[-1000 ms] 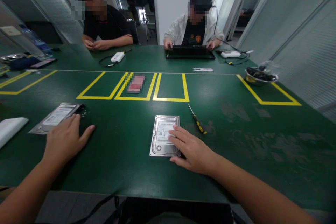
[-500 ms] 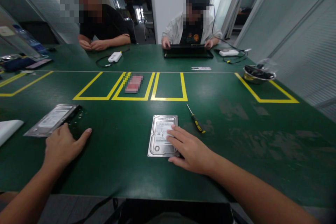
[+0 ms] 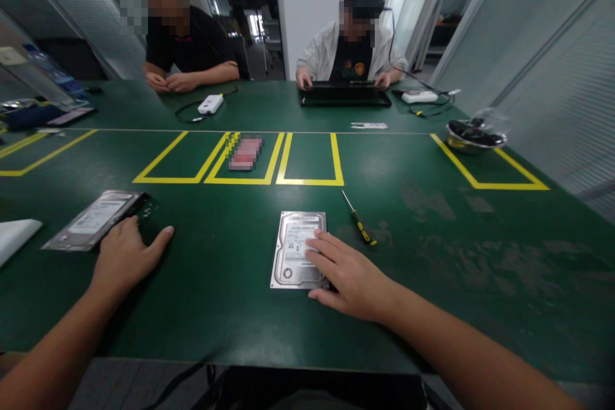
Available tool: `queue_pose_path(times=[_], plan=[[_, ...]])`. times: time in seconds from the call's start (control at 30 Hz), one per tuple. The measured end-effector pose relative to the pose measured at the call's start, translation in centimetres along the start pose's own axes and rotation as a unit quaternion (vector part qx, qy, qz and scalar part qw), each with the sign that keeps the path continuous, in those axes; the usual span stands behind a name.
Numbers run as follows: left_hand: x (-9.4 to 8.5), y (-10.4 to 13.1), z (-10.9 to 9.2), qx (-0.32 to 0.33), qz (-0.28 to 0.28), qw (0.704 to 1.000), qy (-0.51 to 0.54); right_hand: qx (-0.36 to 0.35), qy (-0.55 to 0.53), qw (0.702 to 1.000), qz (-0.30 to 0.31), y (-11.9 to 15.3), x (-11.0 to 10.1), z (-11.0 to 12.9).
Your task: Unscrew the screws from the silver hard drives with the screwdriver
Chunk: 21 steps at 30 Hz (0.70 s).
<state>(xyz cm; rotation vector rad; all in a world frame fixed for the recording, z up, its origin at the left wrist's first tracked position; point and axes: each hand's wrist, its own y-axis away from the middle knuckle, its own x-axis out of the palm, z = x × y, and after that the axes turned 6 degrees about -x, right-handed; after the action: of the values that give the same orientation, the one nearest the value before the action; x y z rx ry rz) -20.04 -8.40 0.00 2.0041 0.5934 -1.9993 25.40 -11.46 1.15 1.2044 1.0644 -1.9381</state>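
A silver hard drive point(image 3: 294, 256) lies label up on the green table in front of me. My right hand point(image 3: 348, 272) rests on its right side with the fingers stretched over the label; it is open. To the left lies a second hard drive point(image 3: 91, 221) with a white label, partly covered at its near right edge by my left hand point(image 3: 127, 250). That hand is open, thumb spread out to the right, and nothing shows in it. Small bright bits, too small to name, lie just beyond its fingers. A black and yellow screwdriver point(image 3: 359, 221) lies beyond my right hand.
Yellow tape outlines point(image 3: 310, 182) mark the table; one holds a blurred pink object point(image 3: 246, 154). A metal bowl point(image 3: 473, 138) with dark items stands at the right. Two people sit opposite, one holding a black panel point(image 3: 346, 95). A white object point(image 3: 16, 237) is at the left edge.
My left hand has shifted slightly right, away from the left hard drive. My right hand stays on the other drive, which has not moved.
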Motion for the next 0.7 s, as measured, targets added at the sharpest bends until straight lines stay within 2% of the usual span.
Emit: queue_pose_path(times=[0.13,0.33,0.53,0.7], plan=[[-0.2,0.8,0.4,0.009,-0.019,0.999,-0.047,0.003,-0.002,1.000,0.008,-0.1,-0.1,0.0],[0.4,2.3,0.8,-0.018,0.040,0.998,-0.039,0.000,-0.004,1.000,0.001,0.1,-0.1,0.0],[0.5,2.6,0.6,0.022,0.054,0.997,-0.060,-0.001,-0.005,1.000,0.003,0.0,-0.1,0.0],[0.4,2.5,0.4,0.026,0.047,0.997,-0.058,-0.001,-0.003,1.000,0.003,-0.2,-0.2,0.0]])
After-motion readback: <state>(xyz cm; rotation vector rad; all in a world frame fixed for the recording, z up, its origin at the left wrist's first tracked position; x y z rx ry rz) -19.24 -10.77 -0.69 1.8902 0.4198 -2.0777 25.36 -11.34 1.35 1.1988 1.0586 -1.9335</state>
